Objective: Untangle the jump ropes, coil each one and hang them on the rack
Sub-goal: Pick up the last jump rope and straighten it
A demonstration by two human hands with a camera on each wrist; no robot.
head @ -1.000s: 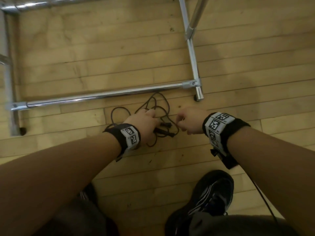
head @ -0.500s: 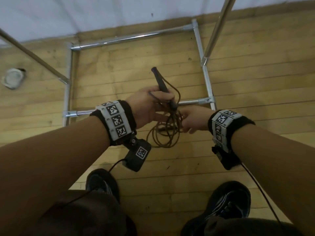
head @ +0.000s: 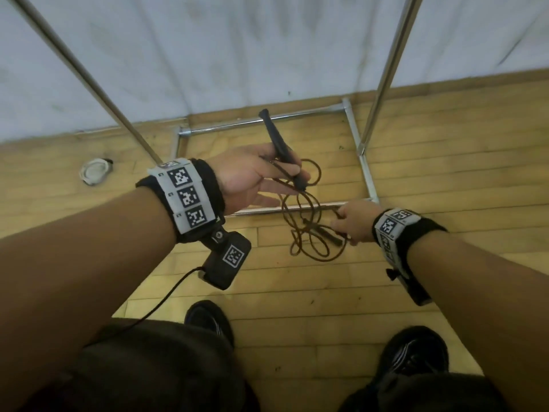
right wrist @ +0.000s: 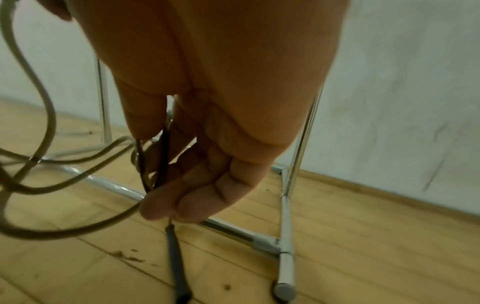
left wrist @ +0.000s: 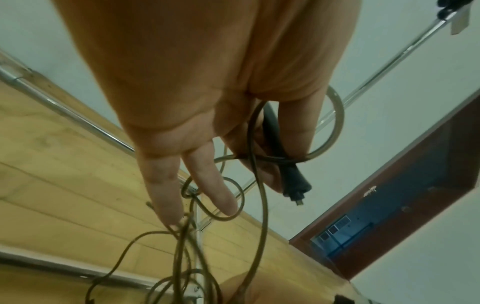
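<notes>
- Up off the wooden floor point(head: 445, 144), the tangled jump ropes point(head: 309, 227) hang between both hands, in front of the chrome rack point(head: 361, 162).
- Left hand point(head: 246, 179): thumb and forefinger pinch one black handle point(head: 280, 147) pointing up; the other fingers are spread straight.
- Right hand point(head: 355, 223): its grip is pressed together on rope strands, with another handle point(right wrist: 176, 263) dangling below the fingertips.
- Cord loops droop beneath both hands.
</notes>
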